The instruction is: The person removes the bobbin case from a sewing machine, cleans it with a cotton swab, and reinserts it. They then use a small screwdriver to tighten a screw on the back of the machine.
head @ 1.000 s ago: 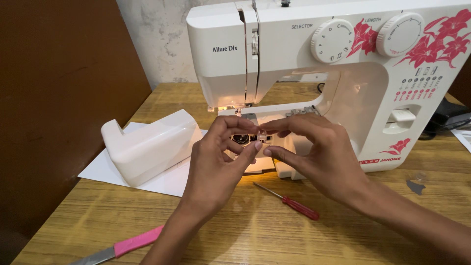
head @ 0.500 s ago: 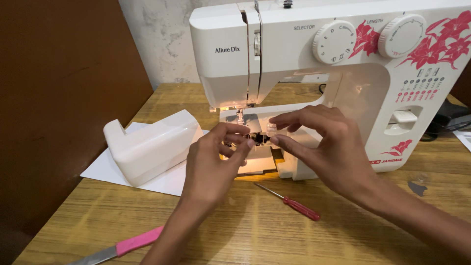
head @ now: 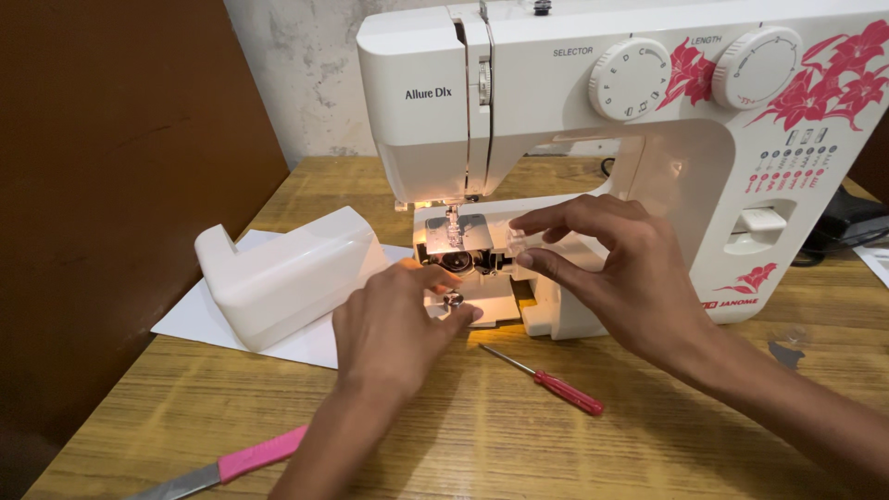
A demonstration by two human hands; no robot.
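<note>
Head view, looking down on a wooden table with a white sewing machine printed with red flowers. I log what each hand is doing.

Left hand: reaches in under the needle area, fingertips pinched on a small round metal part, which I judge to be a bobbin or its case. It sits just in front of the open hook compartment, lit from above by the machine's lamp. The pinch at the tips keeps the part clear of the palm, so I can see it and turn it.

Right hand: thumb and forefinger closed on a small clear plastic piece, probably the hinged cover of that compartment, held to the right of the opening. Holding it aside keeps the opening reachable. The two hands are near each other but not touching.

The detached white extension housing lies to the left on a sheet of white paper, out of the way, which exposes the free arm. A red-handled screwdriver lies on the table just in front of the machine, within reach of the right hand. A pink-handled blade tool lies at the near left edge, well apart.
</note>
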